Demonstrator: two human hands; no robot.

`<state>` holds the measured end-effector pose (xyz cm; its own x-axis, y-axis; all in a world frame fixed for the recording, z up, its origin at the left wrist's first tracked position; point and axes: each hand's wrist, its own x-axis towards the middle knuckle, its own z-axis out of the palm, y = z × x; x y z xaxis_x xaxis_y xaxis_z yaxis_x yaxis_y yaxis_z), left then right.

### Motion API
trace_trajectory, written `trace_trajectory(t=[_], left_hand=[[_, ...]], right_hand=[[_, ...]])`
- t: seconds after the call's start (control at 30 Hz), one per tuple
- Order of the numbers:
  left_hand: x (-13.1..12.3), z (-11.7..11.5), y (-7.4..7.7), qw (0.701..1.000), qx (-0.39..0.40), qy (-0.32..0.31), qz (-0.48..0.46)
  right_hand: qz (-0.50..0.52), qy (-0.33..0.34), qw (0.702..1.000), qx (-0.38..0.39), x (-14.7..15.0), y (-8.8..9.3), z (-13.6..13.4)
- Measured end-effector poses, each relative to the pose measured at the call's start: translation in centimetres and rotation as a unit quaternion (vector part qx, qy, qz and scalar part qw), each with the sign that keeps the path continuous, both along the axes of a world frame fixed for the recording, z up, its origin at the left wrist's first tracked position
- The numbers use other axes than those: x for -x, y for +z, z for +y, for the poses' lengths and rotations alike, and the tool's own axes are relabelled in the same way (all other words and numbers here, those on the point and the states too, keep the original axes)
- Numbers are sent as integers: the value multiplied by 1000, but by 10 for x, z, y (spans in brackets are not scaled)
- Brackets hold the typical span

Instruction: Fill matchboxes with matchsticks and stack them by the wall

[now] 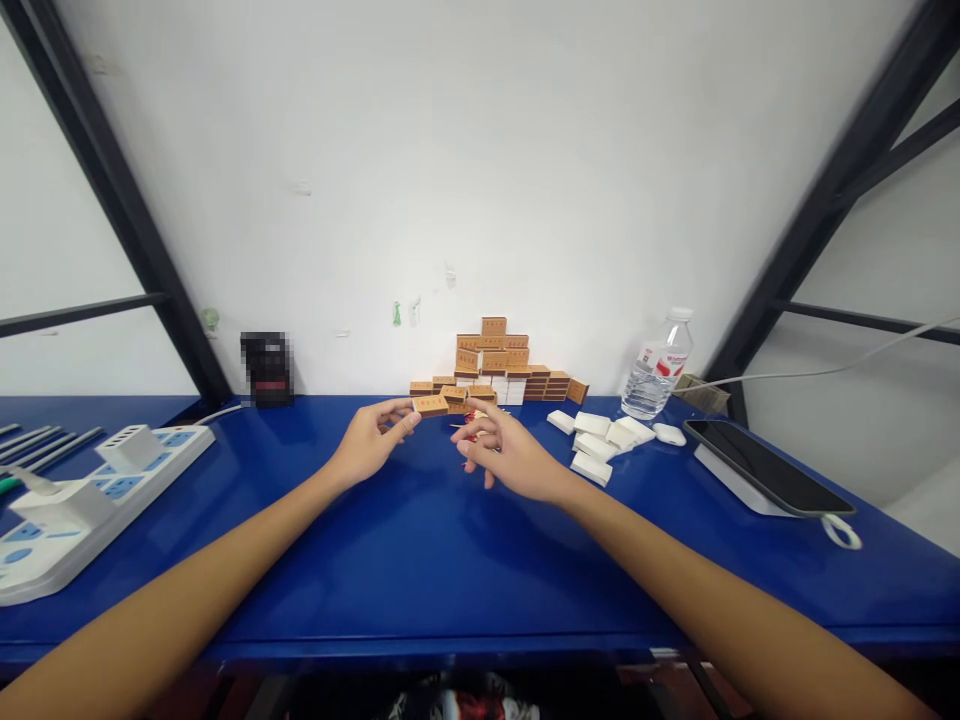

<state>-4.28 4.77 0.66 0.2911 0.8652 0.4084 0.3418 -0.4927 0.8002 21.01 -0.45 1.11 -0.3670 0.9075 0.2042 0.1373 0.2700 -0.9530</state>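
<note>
My left hand (369,440) pinches an orange-brown matchbox (430,406) between thumb and fingers. Just past its right end is another matchbox (453,394); whether the two touch I cannot tell. My right hand (511,452) hovers to the right with its fingers apart and the index finger stretched toward that second box. Beneath and behind these fingers lie loose red-tipped matches (475,428), partly hidden. Against the wall stands a stepped stack of matchboxes (493,342), with white pieces among its lower rows.
White matchbox trays (592,446) lie in a loose pile on the right. Behind them stand a water bottle (658,365) and a white case (669,434). A phone (765,465) rests at far right. A power strip (112,510) occupies the left side of the blue table (360,590).
</note>
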Motion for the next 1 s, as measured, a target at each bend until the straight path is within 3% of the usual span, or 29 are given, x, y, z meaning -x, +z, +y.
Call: trace_trajectory(t=[0.23, 0.4, 0.57, 0.77, 0.87, 1.0], left_hand=[[12, 74, 8, 992, -23, 88, 86], [-1, 102, -1, 981, -23, 134, 140], [-10, 107, -9, 957, -32, 216, 190], [-18, 107, -4, 926, -41, 280, 251], [-19, 104, 2, 912, -54, 294, 279], [-13, 84, 13, 909, -81, 255, 320]], right_hand=[[-111, 12, 992, -54, -5, 0, -1], [-163, 1, 981, -104, -8, 4, 0], [-177, 7, 976, -128, -10, 6, 1], [-234, -12, 955, -179, -12, 8, 2], [-315, -49, 918, -235, -20, 13, 7], [-464, -149, 833, -264, -50, 27, 20]])
